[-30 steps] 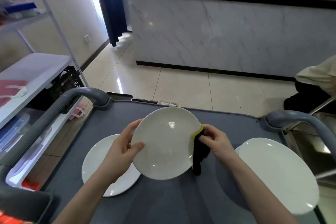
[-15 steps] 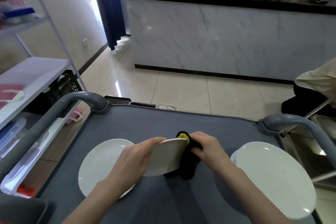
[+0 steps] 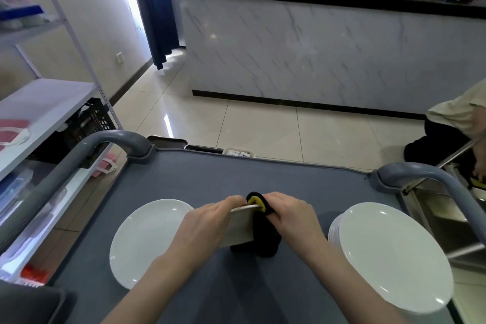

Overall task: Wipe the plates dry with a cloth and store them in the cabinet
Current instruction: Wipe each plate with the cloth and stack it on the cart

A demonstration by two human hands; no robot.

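Note:
A white plate (image 3: 240, 226) is held above the grey cart top (image 3: 236, 176), tipped so its underside faces me. My left hand (image 3: 207, 223) grips the plate's left part, fingers curled over its far rim. My right hand (image 3: 292, 216) grips a black and yellow cloth (image 3: 259, 231) and presses it against the plate's right edge. One white plate (image 3: 147, 239) lies flat on the cart at the left. A stack of white plates (image 3: 391, 255) sits at the right.
Grey cart handles rise at the left (image 3: 105, 144) and right (image 3: 426, 173). A white shelf rack (image 3: 39, 102) with a black crate (image 3: 86, 123) stands to the left. A marble-fronted counter (image 3: 328, 52) is ahead; a seated person (image 3: 457, 123) is at the right.
The plate has gone from facing me, held upright, to tipped forward and lowered with its underside toward me. Both hands came down with it, the cloth still at its right edge.

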